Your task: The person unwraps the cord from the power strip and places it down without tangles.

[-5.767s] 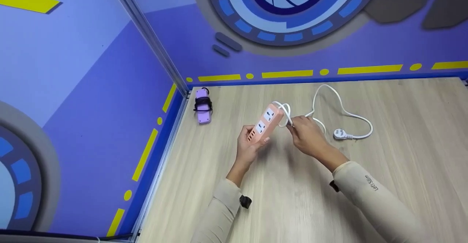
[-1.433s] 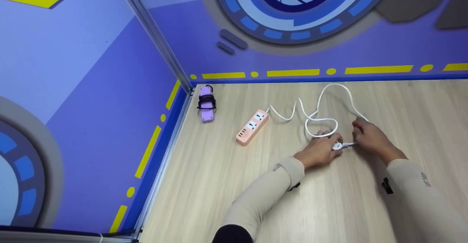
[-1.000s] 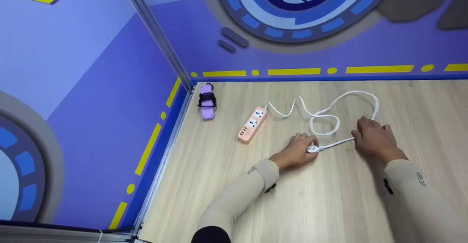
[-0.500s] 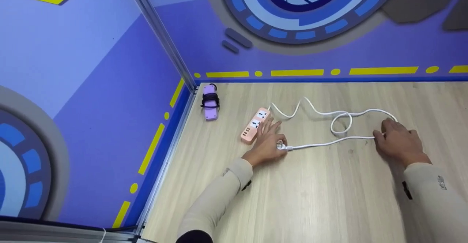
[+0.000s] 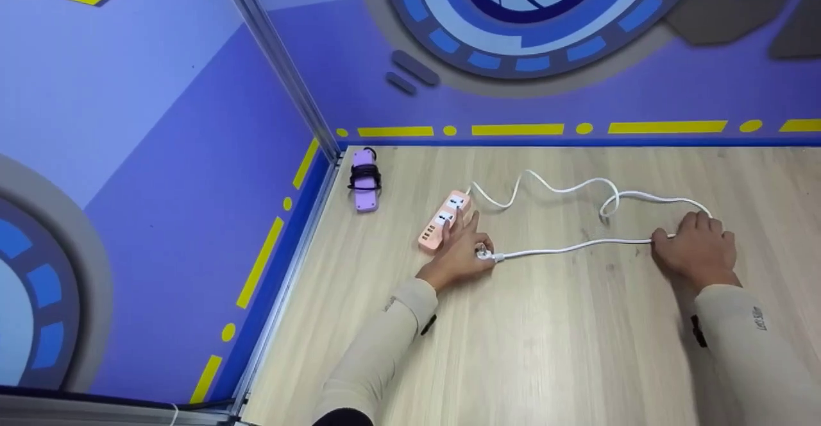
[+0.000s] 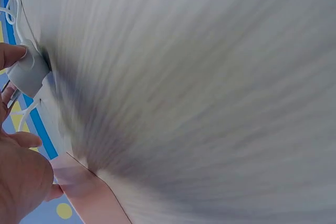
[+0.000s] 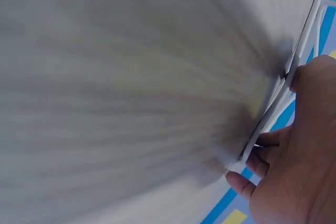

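Note:
A pink power strip [image 5: 432,231] with white sockets lies slanted on the table, its white cord [image 5: 564,249] running right and doubling back. My left hand [image 5: 454,256] pinches the white plug [image 5: 482,252] between thumb and index finger, prongs upward. Its other fingers stretch over the strip's near side. In the left wrist view the thumb presses the side of the plug [image 6: 30,71], with the strip [image 6: 92,192] below. At the cord's right-hand bend, my right hand [image 5: 698,249] holds the cord. The right wrist view shows that cord [image 7: 268,116] passing between thumb and fingers close over the tabletop.
A purple power strip [image 5: 365,195] wrapped in its black cord lies near the back left corner. Blue-purple printed panels [image 5: 513,108] wall the table [image 5: 551,342] at the back and left. A small cord loop [image 5: 609,208] rises between the hands.
The pink strip, first held in my left hand, now lies on the table. My left hand has carried the plug left beside it. My right hand has drawn the cord rightward, narrowing its loop.

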### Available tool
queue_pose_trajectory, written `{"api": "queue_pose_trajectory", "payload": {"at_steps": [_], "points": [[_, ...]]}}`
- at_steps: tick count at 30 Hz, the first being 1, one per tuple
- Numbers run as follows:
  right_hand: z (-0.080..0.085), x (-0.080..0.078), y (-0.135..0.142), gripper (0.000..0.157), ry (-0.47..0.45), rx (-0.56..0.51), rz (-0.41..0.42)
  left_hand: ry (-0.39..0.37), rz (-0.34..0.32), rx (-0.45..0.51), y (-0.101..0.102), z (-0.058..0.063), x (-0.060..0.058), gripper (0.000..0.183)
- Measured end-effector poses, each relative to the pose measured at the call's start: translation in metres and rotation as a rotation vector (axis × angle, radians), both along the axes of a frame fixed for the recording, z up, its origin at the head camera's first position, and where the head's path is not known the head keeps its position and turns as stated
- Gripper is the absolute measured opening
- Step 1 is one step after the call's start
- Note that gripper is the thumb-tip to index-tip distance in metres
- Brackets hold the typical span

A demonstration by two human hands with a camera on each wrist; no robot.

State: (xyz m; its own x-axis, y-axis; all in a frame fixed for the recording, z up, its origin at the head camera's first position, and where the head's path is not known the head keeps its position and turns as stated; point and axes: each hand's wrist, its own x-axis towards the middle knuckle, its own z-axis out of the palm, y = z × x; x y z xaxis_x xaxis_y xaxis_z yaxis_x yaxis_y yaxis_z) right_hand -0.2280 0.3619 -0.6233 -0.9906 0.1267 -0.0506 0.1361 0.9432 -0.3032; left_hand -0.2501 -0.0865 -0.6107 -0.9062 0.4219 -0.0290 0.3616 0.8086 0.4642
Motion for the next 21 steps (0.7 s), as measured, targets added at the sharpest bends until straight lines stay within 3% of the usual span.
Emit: {"api": "queue_pose_trajectory", "payload": {"at_steps": [7, 9, 15, 18, 21], "points": [[-0.001, 0.006, 0.034, 0.081, -0.028, -0.008, -0.034, -0.093, 0.013, 0.107, -0.019, -0.011, -0.011, 0.020], [0.000, 0.006, 0.040, 0.079, -0.021, -0.008, -0.037, -0.102, 0.014, 0.122, -0.026, -0.009, -0.012, 0.021], [-0.002, 0.007, 0.051, 0.068, 0.019, -0.001, -0.085, -0.045, -0.006, 0.083, -0.042, 0.000, -0.021, 0.016], [-0.004, 0.009, 0.055, 0.067, 0.013, 0.026, -0.118, -0.029, -0.027, 0.072, -0.050, -0.001, -0.028, 0.015], [-0.004, 0.011, 0.063, 0.069, -0.006, 0.058, -0.127, 0.039, -0.047, 0.065, -0.059, -0.004, -0.036, 0.014]]}}
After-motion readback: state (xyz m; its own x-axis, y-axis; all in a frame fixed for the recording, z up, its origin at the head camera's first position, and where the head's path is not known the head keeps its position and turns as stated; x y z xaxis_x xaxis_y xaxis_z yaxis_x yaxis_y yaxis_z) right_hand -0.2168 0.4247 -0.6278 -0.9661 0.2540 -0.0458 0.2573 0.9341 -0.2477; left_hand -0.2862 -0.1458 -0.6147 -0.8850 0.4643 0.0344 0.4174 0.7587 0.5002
